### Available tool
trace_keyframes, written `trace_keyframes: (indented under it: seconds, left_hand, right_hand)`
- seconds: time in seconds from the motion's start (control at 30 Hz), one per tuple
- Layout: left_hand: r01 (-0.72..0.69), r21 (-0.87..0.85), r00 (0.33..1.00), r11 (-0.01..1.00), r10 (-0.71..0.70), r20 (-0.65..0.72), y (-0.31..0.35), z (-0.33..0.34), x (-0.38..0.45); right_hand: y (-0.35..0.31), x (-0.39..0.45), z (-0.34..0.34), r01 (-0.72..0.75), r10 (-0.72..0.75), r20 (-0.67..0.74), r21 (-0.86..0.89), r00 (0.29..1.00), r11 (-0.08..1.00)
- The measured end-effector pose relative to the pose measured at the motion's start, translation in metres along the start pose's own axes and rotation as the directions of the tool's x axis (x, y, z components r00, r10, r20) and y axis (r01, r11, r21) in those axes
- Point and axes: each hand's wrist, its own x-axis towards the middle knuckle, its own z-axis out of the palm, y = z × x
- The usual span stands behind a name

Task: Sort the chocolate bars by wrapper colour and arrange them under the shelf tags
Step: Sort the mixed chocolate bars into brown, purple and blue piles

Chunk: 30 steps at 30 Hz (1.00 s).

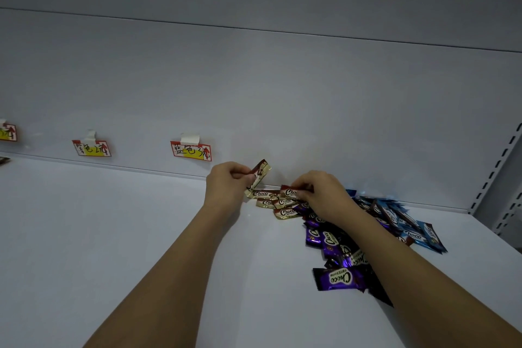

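between both hands (226, 186) (322, 192) (each pinching one): gold bars (271, 202).

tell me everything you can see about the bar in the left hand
The gold bar is a small chocolate bar in a shiny gold and red-brown foil-like wrapper with crimped ends. The left hand pinches its lower part, holding it tilted above the shelf, upper end toward the back wall. It hangs just above the other gold bars, right of the nearest tag. Its print is partly hidden.

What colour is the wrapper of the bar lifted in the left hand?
Gold with a red end, seen in the head view: bar, left hand.
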Motion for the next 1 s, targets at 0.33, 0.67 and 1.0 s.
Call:
trace_keyframes:
  seconds: [0.33, 0.67, 1.0]
  left_hand:
    - [0.005, -0.027, 1.0, 1.0, -0.005, 0.016, -0.008, 0.001, 0.005]
    - [-0.023, -0.07, 0.999, 0.997, 0.026, 0.041, -0.004, 0.003, 0.002]
    - [-0.092, -0.161, 0.995, 0.983, 0.096, 0.021, 0.014, -0.001, 0.001]
  right_hand:
    - [0.0, -0.002, 0.008, 0.06, -0.055, 0.031, -0.165, 0.998, 0.985]
    - [-0.001, -0.003, 0.008, 0.096, -0.119, -0.069, -0.277, 0.991, 0.956]
    - [-0.014, -0.012, -0.013, 0.052, -0.009, -0.198, 0.215, 0.98, 0.975]
